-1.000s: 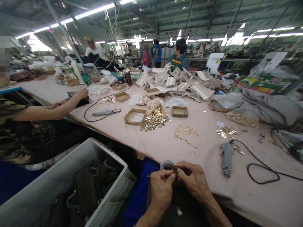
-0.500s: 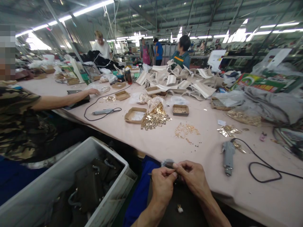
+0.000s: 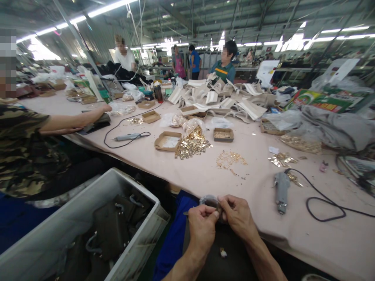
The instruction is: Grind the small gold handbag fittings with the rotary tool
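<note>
Fingers point(image 3: 212, 214): both our left hand point(image 3: 202, 230) and right hand point(image 3: 238, 216) are pinching a small dark part in clear plastic wrap point(image 3: 209, 201), right at the table's near edge, over our lap.
Table: long pale pink worktable point(image 3: 205, 175), pretty cluttered.
Bin: grey plastic bin point(image 3: 58, 242) on our left, with dark olive bags point(image 3: 111, 230) inside.
Fittings: heap of gold metal fittings point(image 3: 191, 145) mid-table, well away from us.
Driver: grey corded electric screwdriver point(image 3: 280, 189) lying near our right hand, we're not touching it.

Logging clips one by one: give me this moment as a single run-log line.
left hand: pinches small part | right hand: pinches it too | where: at table edge | near: grey power tool, gold fittings
</note>
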{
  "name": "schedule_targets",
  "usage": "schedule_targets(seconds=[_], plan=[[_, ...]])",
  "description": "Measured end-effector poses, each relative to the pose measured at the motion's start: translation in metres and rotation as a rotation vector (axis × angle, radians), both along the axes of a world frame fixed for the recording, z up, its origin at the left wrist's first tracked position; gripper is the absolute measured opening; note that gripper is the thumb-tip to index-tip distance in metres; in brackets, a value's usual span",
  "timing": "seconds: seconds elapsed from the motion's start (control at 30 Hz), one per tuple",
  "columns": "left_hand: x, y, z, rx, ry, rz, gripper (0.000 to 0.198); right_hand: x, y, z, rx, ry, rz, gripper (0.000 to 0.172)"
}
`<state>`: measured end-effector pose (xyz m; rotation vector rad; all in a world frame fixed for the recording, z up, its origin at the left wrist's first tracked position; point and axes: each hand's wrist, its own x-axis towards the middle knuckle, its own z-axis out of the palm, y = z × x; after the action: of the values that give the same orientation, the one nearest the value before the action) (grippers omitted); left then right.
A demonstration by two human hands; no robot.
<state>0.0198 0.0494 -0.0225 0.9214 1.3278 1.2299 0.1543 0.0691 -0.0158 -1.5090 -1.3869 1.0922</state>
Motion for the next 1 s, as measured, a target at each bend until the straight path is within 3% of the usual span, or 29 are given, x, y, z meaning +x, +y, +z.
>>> schedule_targets(seconds=[0.1,0.2,0.63,0.83,1.0], plan=[[-0.002,0.002,0.002,-0.011,-0.057,0.003,0.009,0.004,-0.001,-0.003,-0.077,0.241,0.092,0.04],[-0.002,0.003,0.003,-0.021,-0.053,0.01,0.008,0.008,-0.003,-0.006,-0.09,0.312,0.099,0.033],[-0.009,0.005,-0.009,0.0,0.086,-0.055,0.017,0.001,-0.006,0.003,-0.104,0.235,0.026,0.026],[-0.005,0.005,0.004,0.057,0.229,-0.051,0.019,0.004,-0.009,0.001,-0.086,0.2,0.041,0.026],[-0.004,0.004,0.013,0.064,0.236,-0.081,0.019,0.009,-0.011,0.0,-0.082,0.228,0.057,0.027]])
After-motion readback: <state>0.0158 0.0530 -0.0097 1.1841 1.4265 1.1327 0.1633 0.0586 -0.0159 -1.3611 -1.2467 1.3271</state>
